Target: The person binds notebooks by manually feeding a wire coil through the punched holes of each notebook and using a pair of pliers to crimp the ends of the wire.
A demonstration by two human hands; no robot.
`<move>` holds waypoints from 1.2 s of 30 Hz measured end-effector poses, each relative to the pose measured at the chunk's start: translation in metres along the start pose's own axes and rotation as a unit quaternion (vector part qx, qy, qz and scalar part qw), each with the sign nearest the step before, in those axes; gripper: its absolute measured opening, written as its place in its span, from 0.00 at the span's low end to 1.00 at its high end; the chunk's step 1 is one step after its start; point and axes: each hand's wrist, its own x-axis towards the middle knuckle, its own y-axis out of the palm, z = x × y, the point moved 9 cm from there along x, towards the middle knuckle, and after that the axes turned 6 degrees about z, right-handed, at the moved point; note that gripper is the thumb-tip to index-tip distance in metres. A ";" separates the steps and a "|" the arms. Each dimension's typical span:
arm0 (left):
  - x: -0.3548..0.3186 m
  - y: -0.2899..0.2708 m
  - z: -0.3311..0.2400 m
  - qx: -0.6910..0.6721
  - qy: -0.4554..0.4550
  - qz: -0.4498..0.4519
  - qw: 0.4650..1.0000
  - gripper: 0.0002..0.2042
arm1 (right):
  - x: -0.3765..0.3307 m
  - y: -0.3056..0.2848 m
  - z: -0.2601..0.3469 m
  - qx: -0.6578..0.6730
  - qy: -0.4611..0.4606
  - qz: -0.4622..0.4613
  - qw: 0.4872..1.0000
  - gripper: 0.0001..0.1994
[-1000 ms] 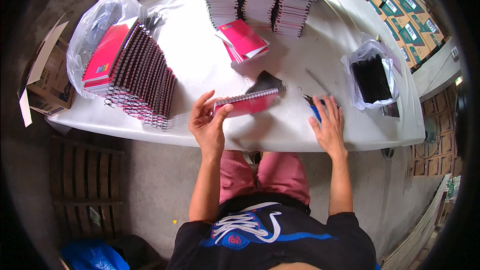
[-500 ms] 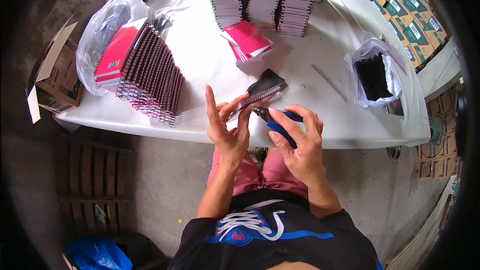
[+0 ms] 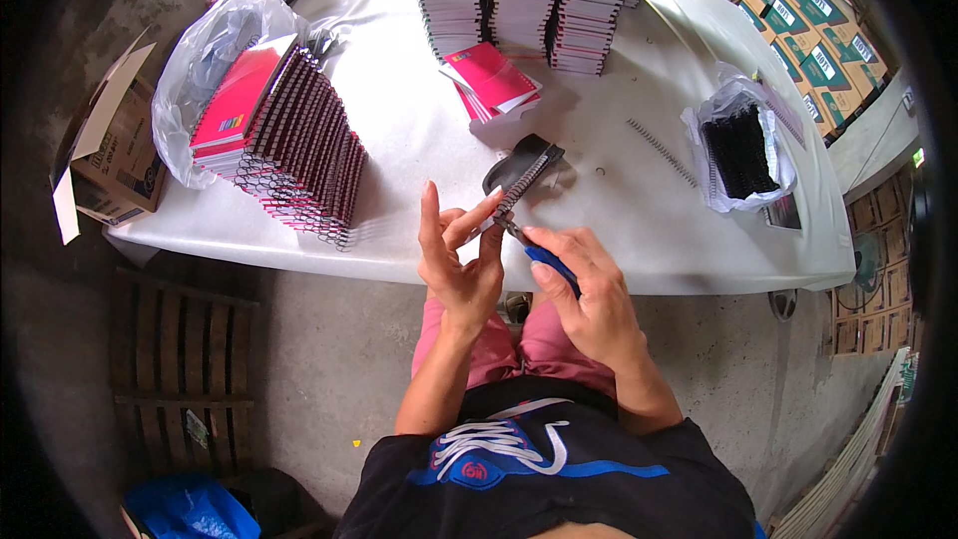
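Observation:
My left hand (image 3: 461, 274) pinches the near end of a spiral-bound notebook (image 3: 525, 168) between thumb and fingers, index finger raised. The notebook stands nearly edge-on, with a dark cover and a dark coil along its spine. Blue-handled pliers (image 3: 553, 268) are gripped in my right hand (image 3: 597, 301). Their jaws meet the near end of the coil, beside my left thumb; what exactly they bite on is too small to tell. Beyond the notebook, several red-covered booklets (image 3: 491, 80) lie in a small pile.
At the left, a tall stack of red spiral notebooks (image 3: 299, 145) stands by a plastic bag (image 3: 185, 90) and a cardboard box (image 3: 125, 155). Tall bound stacks (image 3: 526, 0) rise at the back. Rightward lie a loose coil (image 3: 661, 152) and a bag of black coils (image 3: 738, 152) on the white-covered table (image 3: 399, 230).
The notebook has turned more upright, its far end swinging left. The pliers have closed up, their handles now together, and my right hand has shifted slightly left and nearer to me.

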 end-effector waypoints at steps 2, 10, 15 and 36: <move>-0.002 0.000 -0.004 0.031 0.023 0.002 0.999 0.39 | -0.005 0.021 -0.021 0.275 0.113 0.109 0.948 0.18; -0.005 -0.014 0.018 -0.021 -0.027 -0.092 0.995 0.42 | -0.005 0.017 -0.030 0.255 0.067 0.079 0.961 0.20; -0.007 -0.028 0.041 -0.174 -0.144 -0.138 0.964 0.34 | -0.023 -0.035 -0.079 -0.159 0.132 -0.066 0.976 0.19; 0.033 -0.140 -0.043 0.039 0.046 -0.171 0.983 0.29 | 0.129 0.019 0.030 0.457 -0.046 -0.014 0.888 0.25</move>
